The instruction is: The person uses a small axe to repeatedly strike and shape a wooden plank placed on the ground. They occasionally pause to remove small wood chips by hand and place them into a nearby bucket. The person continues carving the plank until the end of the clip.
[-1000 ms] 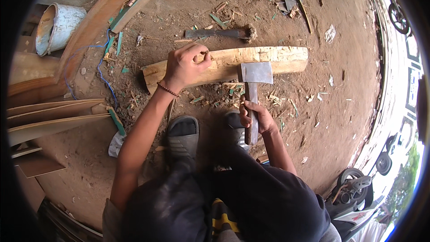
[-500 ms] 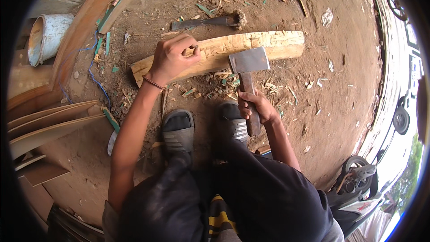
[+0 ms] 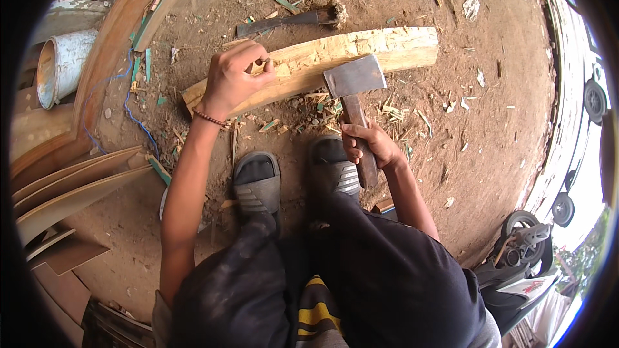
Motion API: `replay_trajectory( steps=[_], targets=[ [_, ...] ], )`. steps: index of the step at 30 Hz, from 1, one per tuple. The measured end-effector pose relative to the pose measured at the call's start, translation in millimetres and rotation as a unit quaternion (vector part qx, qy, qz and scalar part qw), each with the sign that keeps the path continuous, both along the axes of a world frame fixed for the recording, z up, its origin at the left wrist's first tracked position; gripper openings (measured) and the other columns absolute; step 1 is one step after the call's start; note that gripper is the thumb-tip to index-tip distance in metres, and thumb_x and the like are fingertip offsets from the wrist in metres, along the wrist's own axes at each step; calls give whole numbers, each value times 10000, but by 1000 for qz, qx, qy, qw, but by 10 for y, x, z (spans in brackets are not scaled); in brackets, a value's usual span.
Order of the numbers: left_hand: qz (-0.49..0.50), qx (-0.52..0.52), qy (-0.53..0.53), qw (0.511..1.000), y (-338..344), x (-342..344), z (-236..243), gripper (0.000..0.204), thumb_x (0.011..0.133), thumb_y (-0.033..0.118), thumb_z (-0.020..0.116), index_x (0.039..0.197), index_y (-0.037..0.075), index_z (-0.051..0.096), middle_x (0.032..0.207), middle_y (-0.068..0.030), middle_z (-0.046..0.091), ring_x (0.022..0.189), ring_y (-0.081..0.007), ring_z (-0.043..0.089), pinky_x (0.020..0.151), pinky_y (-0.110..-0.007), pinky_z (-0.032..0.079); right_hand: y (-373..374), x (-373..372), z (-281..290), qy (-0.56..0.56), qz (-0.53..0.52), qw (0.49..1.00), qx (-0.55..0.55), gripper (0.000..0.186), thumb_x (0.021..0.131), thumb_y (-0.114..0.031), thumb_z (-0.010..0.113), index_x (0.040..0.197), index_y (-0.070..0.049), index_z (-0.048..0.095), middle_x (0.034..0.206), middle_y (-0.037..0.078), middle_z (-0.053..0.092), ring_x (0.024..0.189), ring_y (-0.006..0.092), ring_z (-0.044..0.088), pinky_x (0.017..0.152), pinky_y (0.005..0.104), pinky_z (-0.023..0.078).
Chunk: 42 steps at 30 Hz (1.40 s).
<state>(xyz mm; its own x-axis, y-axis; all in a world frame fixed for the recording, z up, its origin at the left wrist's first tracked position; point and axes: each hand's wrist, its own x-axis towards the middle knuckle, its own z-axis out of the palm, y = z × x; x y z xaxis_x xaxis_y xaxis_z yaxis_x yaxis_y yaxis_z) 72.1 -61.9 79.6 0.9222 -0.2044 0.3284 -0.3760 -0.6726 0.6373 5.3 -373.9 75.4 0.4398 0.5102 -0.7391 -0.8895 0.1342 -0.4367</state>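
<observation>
Head view, my remote station. The wooden beam (image 3: 361, 51) lies on the dirt ground (image 3: 477, 135) beyond both sandals (image 3: 258, 196), its long axis running crosswise from left to right, right end a little farther off; it looks bowed, though I allow for lens bend. Key relation: the hatchet (image 3: 354, 78) against that axis. My right hand (image 3: 374, 145) has its fingers wrapped around the wooden handle, with the lower end showing below the grip. The handle crosses the beam's line steeply, while the metal head lies roughly along it, overlapping the near edge right of mid-length; contact or hover, I cannot tell. From the right fingers the beam is directly ahead, away from the body, and those fingers sit short of it. My left hand (image 3: 233, 77) is the nearer one, covering part of the beam's left portion; whether it touches the wood I cannot tell. Its fingers are curled in, thumb tip close to the forefinger, nothing visibly pinched. The stretch of wood between left hand and hatchet head shows bare. Beyond the beam, roughly parallel, lies a flat-bladed tool (image 3: 287, 21) with a frayed end. Wood chips (image 3: 393, 114) are scattered on the near side, around the handle.
</observation>
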Motion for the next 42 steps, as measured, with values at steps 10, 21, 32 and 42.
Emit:
replay_trajectory(
  steps=[10,21,32,42],
  targets=[
    [73,-110,-80,988,-242,-120,-376,91,812,75,765,893,60,726,872,-62,741,768,-234,709,714,-354,556,202,54,355,-119,129,960,-216,197,923,-222,633,912,-36,569,669,54,594,524,134,564,484,290,450],
    [109,-89,-89,986,-265,-206,-597,116,889,112,699,965,30,728,929,-86,721,911,-240,676,820,-363,529,864,319,1136,-364,146,858,-332,310,972,-216,637,1083,56,537,717,143,658,618,166,632,539,333,486],
    [111,-70,-54,990,-253,-232,-633,177,870,103,700,1028,31,737,982,-97,725,975,-255,677,846,-378,542,1018,393,1221,-442,198,814,-322,248,984,-182,618,944,44,524,653,184,644,558,192,621,512,373,462],
    [114,-61,-66,989,-231,-246,-588,154,873,117,715,995,32,753,956,-96,727,918,-247,693,806,-352,557,1200,401,978,-415,250,761,-432,244,976,-134,587,982,97,508,688,230,657,611,267,685,557,436,534]
  ],
)
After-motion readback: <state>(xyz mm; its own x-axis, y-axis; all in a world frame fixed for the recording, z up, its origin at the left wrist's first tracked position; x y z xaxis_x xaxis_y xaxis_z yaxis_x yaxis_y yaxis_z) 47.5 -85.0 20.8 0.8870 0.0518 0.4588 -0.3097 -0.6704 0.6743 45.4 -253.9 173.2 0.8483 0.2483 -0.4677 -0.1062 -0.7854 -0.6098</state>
